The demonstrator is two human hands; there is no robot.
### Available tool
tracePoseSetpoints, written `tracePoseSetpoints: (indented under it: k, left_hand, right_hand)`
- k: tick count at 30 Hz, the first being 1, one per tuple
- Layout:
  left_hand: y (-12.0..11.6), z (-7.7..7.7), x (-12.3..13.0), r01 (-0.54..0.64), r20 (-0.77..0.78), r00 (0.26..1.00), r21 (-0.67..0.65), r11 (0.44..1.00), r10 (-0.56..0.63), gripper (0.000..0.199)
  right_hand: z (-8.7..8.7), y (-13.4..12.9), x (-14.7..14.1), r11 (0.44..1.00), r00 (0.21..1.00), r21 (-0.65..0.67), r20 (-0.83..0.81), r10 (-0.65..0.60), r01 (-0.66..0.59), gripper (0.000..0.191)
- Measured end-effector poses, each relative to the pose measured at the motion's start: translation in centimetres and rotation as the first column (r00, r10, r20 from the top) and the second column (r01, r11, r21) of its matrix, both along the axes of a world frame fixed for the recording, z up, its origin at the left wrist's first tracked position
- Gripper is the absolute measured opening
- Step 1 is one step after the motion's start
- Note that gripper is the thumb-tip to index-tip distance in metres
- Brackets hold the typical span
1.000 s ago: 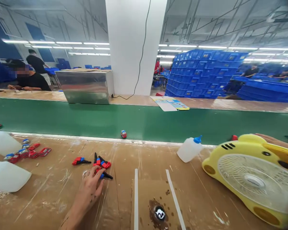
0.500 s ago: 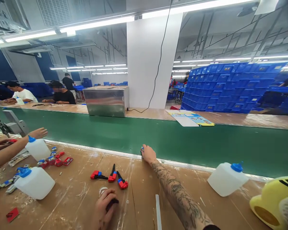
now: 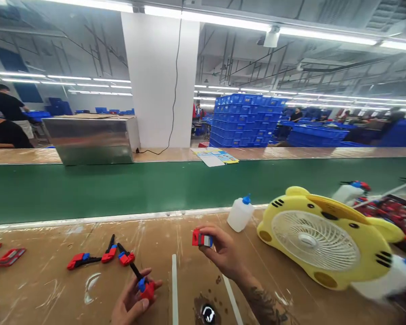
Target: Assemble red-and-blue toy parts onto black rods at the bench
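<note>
My left hand (image 3: 130,300), low and left of centre, holds a red and blue part (image 3: 146,289) with a black stem pointing up and left. To the right of it, my right hand (image 3: 223,253) is raised over the table, thumb and fingers pinching a red, blue and grey block (image 3: 202,238). Beyond my left hand lie three similar red and blue parts with black stems: one at the left (image 3: 79,260), one in the middle (image 3: 109,253) and one on the right (image 3: 126,258).
A yellow fan (image 3: 307,241) stands at the right, beside a white bottle (image 3: 240,215) with a blue cap. Behind the brown table runs a green belt (image 3: 155,187). Red pieces (image 3: 11,258) lie far left. Dark liquid (image 3: 208,312) sits near the front edge.
The view has swung right. My right hand has drawn back from the belt's edge and holds the block up. My left hand has turned palm up, showing the red and blue part.
</note>
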State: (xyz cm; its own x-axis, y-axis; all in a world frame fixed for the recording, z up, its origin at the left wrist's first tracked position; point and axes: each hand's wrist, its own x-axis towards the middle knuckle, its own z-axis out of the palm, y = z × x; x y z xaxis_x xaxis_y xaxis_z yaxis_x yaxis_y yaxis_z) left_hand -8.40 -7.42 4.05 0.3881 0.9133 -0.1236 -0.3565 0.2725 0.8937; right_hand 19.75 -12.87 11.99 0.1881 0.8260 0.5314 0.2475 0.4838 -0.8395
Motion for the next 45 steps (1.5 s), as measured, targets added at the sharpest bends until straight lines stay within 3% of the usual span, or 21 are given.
tracePoseSetpoints:
  k: [3, 5, 7, 9, 12, 15, 17, 18, 19, 22, 24, 25, 27, 30, 35, 40, 43, 45]
  left_hand:
    - [-1.6, 2.3, 2.7, 0.132, 0.121, 0.985, -0.056, 0.990, -0.125, 0.067]
    - [-2.5, 3.8, 4.0, 0.218, 0.191, 0.961, -0.078, 0.973, -0.200, 0.060]
    - [-3.3, 4.7, 4.8, 0.289, 0.243, 0.936, -0.117, 0.950, -0.254, 0.055]
    - [-3.8, 4.9, 5.3, 0.342, 0.261, 0.919, -0.155, 0.927, -0.295, 0.055]
    - [-3.8, 4.0, 5.4, 0.379, 0.211, 0.914, -0.135, 0.916, -0.347, 0.057]
    - [-3.3, 3.2, 5.2, 0.400, 0.072, 0.914, 0.017, 0.916, -0.400, 0.055]
    - [-2.8, 3.4, 5.3, 0.493, -0.133, 0.869, 0.171, 0.853, -0.476, 0.049]
    - [-2.6, 3.8, 5.5, 0.565, -0.261, 0.822, 0.264, 0.782, -0.506, 0.045]
    - [-2.4, 4.4, 5.7, 0.647, -0.398, 0.758, 0.355, 0.675, -0.517, 0.042]
    - [-2.0, 6.5, 6.6, 0.836, -0.737, 0.548, 0.498, 0.231, -0.396, 0.043]
    - [-1.8, 7.6, 7.1, 0.897, -0.869, 0.423, 0.442, -0.018, -0.258, 0.052]
    - [-1.8, 8.0, 7.3, 0.910, -0.906, 0.376, 0.401, -0.107, -0.196, 0.057]
    - [-1.6, 8.2, 7.6, 0.912, -0.941, 0.322, 0.337, -0.232, -0.102, 0.068]
    - [-1.5, 8.1, 7.8, 0.902, -0.957, 0.290, 0.285, -0.325, -0.033, 0.079]
    - [-1.5, 8.0, 8.2, 0.909, -0.973, 0.225, 0.195, -0.368, 0.041, 0.082]
    - [-1.2, 8.3, 8.3, 0.915, -0.969, 0.244, 0.246, -0.319, -0.045, 0.085]
    - [-1.0, 8.4, 8.1, 0.918, -0.927, 0.325, 0.356, -0.173, -0.186, 0.066]
    - [-1.2, 8.0, 8.1, 0.899, -0.853, 0.421, 0.437, 0.020, -0.307, 0.049]
  right_hand:
    - [-1.7, -2.6, 1.0, 0.993, 0.945, -0.114, -0.318, -0.075, 0.040, 0.047]
    - [-3.8, -3.9, 1.3, 0.977, 0.787, -0.213, -0.601, -0.138, 0.009, 0.051]
    - [-5.9, -5.3, 1.3, 0.963, 0.627, -0.266, -0.758, -0.177, -0.050, 0.039]
    - [-7.5, -6.6, 1.0, 0.959, 0.543, -0.273, -0.819, -0.186, -0.083, 0.027]
    - [-8.3, -8.1, 0.4, 0.960, 0.462, -0.276, -0.857, -0.228, -0.037, 0.025]
    - [-8.0, -9.3, 0.0, 0.947, 0.381, -0.319, -0.874, -0.303, 0.021, 0.029]
    - [-7.6, -10.2, -0.2, 0.942, 0.337, -0.334, -0.884, -0.324, 0.028, 0.034]
    - [-7.3, -10.6, -0.3, 0.945, 0.322, -0.327, -0.893, -0.315, 0.017, 0.038]
    - [-7.1, -11.1, -0.5, 0.949, 0.318, -0.317, -0.900, -0.299, -0.005, 0.042]
    - [-6.9, -12.7, -1.1, 0.946, 0.372, -0.309, -0.893, -0.254, -0.096, 0.048]
    - [-7.0, -13.7, -1.5, 0.942, 0.413, -0.318, -0.876, -0.251, -0.103, 0.052]
    - [-7.1, -14.0, -1.7, 0.945, 0.419, -0.317, -0.871, -0.255, -0.084, 0.054]
    - [-7.4, -14.6, -1.8, 0.949, 0.410, -0.312, -0.871, -0.270, -0.037, 0.058]
    - [-7.9, -15.0, -1.9, 0.944, 0.396, -0.328, -0.869, -0.298, -0.009, 0.059]
    - [-8.4, -15.2, -1.7, 0.949, 0.430, -0.313, -0.855, -0.291, 0.020, 0.058]
    - [-8.8, -15.3, -1.6, 0.955, 0.469, -0.296, -0.844, -0.261, -0.001, 0.056]
    - [-8.9, -15.2, -1.8, 0.961, 0.509, -0.275, -0.829, -0.233, -0.007, 0.063]
    - [-8.8, -15.1, -2.2, 0.969, 0.536, -0.244, -0.823, -0.188, -0.034, 0.070]
